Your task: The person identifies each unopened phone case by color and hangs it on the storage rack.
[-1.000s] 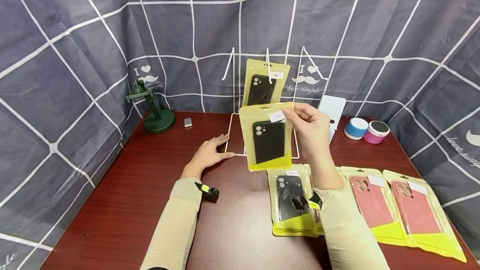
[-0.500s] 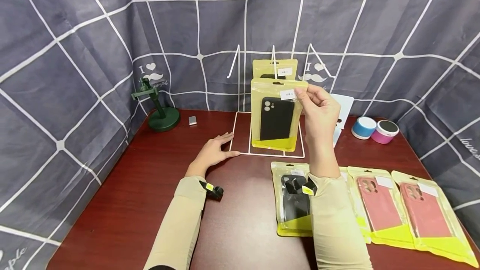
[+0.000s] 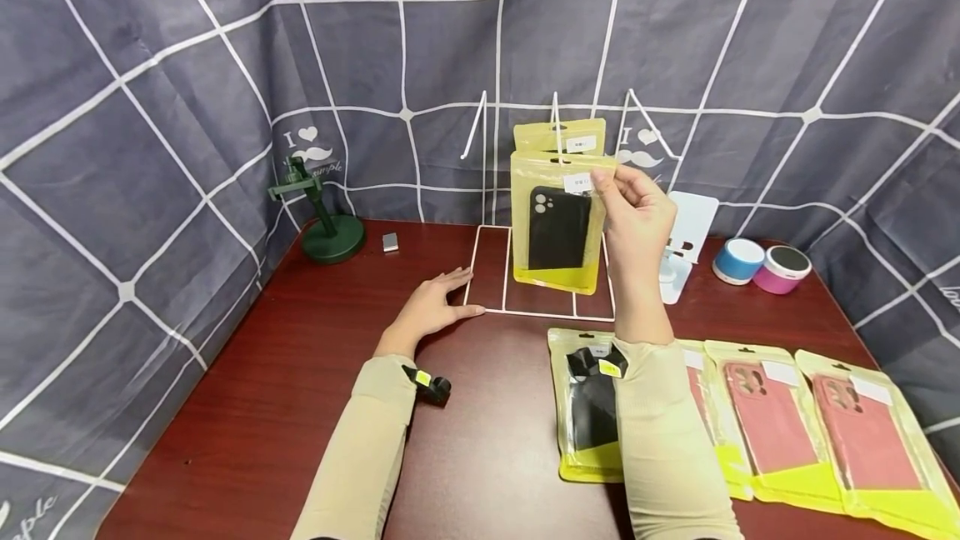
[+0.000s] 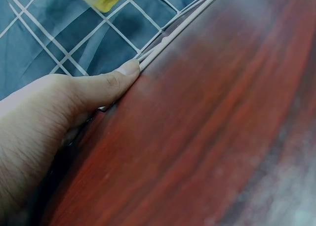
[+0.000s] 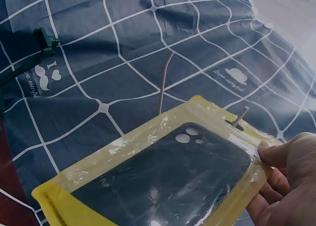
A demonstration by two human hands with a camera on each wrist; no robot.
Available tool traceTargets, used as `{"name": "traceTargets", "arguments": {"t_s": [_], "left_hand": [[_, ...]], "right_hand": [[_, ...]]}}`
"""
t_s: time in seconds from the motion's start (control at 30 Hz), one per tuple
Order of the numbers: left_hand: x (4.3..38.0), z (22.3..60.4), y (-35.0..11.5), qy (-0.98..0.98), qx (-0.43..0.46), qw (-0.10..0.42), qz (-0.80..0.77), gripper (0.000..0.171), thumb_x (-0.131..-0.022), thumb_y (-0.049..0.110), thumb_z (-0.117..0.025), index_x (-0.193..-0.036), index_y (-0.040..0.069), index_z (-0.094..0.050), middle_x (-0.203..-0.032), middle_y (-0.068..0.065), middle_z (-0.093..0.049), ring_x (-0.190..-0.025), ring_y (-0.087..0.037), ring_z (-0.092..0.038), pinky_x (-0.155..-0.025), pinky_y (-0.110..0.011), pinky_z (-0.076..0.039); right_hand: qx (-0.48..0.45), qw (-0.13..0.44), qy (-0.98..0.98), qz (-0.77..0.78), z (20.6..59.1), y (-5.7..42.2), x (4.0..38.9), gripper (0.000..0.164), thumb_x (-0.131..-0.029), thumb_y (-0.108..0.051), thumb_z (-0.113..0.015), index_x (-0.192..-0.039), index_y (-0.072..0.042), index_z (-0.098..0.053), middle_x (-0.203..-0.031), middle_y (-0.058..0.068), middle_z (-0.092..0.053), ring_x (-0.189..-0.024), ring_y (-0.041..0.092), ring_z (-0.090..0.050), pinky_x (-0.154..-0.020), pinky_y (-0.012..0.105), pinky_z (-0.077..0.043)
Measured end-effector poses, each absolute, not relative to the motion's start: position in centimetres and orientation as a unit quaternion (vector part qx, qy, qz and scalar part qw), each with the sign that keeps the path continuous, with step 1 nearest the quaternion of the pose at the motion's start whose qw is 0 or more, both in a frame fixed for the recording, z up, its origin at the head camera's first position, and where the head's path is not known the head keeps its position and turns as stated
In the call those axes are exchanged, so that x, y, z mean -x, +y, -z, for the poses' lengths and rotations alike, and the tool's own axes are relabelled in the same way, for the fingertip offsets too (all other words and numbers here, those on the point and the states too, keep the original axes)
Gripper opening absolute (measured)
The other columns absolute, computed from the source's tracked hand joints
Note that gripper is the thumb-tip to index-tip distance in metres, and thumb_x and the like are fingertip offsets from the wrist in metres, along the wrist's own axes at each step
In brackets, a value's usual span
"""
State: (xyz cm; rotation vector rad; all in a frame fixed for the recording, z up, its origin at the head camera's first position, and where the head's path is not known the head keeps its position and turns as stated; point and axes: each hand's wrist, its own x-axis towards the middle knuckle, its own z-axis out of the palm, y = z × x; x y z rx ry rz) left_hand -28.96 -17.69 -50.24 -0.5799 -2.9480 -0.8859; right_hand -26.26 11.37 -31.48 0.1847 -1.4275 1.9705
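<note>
My right hand point(image 3: 640, 211) pinches the upper right edge of a yellow clear-front bag holding a black phone case point(image 3: 558, 227). In the right wrist view, a wire hook point(image 5: 242, 116) pokes through the hang hole of this packaged case. Behind it, another yellow bag point(image 3: 536, 137) hangs on the same middle hook, mostly covered. The hooks belong to a white wire rack point(image 3: 540, 314) standing on the table. Low at its front left corner rests my left hand point(image 3: 429, 307), fingers extended; the left wrist view has the thumb point(image 4: 111, 85) lying against the base wire.
A black-case bag point(image 3: 588, 415) lies in front, partly under my right forearm. Several red-case bags point(image 3: 772, 419) lie to its right. A white stand point(image 3: 686, 232), a blue speaker point(image 3: 738, 261) and a pink speaker point(image 3: 782, 269) are behind. A green stand point(image 3: 332, 232) and small grey block point(image 3: 390, 242) stand left.
My right hand has raised the packaged black case and carried it back to the middle hook, whose tip now passes through the hang hole. My left hand has stayed at the rack's base.
</note>
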Motion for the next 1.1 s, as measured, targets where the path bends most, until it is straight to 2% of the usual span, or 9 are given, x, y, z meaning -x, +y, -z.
{"name": "traceTargets", "arguments": {"t_s": [0.4, 0.57, 0.7, 0.77, 0.83, 1.1], "left_hand": [[29.0, 50.2, -17.5, -0.944, 0.185, 0.002, 0.273, 0.089, -0.081, 0.073, -0.067, -0.153, 0.024, -0.046, -0.159, 0.001, -0.038, -0.148, -0.031, -0.032, -0.118, -0.048, -0.028], [29.0, 50.2, -17.6, -0.946, 0.185, -0.001, 0.267, 0.088, -0.082, 0.072, -0.067, -0.153, 0.024, -0.046, -0.159, 0.002, -0.038, -0.148, -0.03, -0.032, -0.119, -0.047, -0.027], [28.8, 50.2, -17.6, -0.946, 0.185, 0.003, 0.268, 0.087, -0.082, 0.07, -0.068, -0.153, 0.023, -0.047, -0.159, 0.002, -0.039, -0.148, -0.027, -0.031, -0.119, -0.047, -0.027], [28.8, 50.2, -17.6, -0.944, 0.186, 0.005, 0.273, 0.087, -0.082, 0.069, -0.069, -0.152, 0.022, -0.048, -0.158, 0.001, -0.04, -0.148, -0.027, -0.032, -0.118, -0.049, -0.027], [28.8, 50.2, -17.5, -0.943, 0.188, 0.007, 0.274, 0.087, -0.082, 0.068, -0.07, -0.152, 0.021, -0.048, -0.158, 0.0, -0.04, -0.148, -0.027, -0.032, -0.118, -0.049, -0.027], [28.8, 50.1, -17.6, -0.943, 0.19, 0.011, 0.274, 0.088, -0.082, 0.07, -0.068, -0.152, 0.021, -0.048, -0.158, 0.0, -0.041, -0.147, -0.029, -0.033, -0.118, -0.051, -0.027]], "right_hand": [[-0.076, 0.338, -0.548, -0.761, 33.0, 11.2, 28.2, 0.017, -0.087, -0.012, -0.081, -0.098, 0.0, -0.078, -0.083, 0.004, -0.075, -0.071, 0.009, -0.064, -0.066, 0.021, -0.049], [-0.096, 0.24, -0.606, -0.752, 34.2, 11.4, 28.7, 0.025, -0.088, -0.01, -0.079, -0.11, -0.001, -0.073, -0.095, 0.004, -0.076, -0.085, 0.013, -0.07, -0.078, 0.025, -0.056], [-0.091, 0.171, -0.652, -0.733, 35.2, 11.7, 29.2, 0.033, -0.088, -0.008, -0.078, -0.119, 0.001, -0.069, -0.106, 0.013, -0.075, -0.09, 0.016, -0.072, -0.081, 0.031, -0.058], [-0.085, 0.167, -0.662, -0.725, 35.5, 11.8, 29.4, 0.034, -0.089, -0.008, -0.077, -0.121, 0.002, -0.069, -0.11, 0.017, -0.074, -0.09, 0.015, -0.072, -0.083, 0.032, -0.058], [-0.076, 0.175, -0.672, -0.715, 35.6, 11.9, 29.5, 0.034, -0.089, -0.011, -0.078, -0.12, 0.001, -0.07, -0.109, 0.016, -0.074, -0.089, 0.014, -0.071, -0.082, 0.03, -0.057], [-0.042, 0.2, -0.689, -0.695, 35.7, 11.9, 29.6, 0.031, -0.086, -0.022, -0.082, -0.11, -0.003, -0.074, -0.091, 0.001, -0.077, -0.08, 0.016, -0.07, -0.072, 0.026, -0.056]]}}
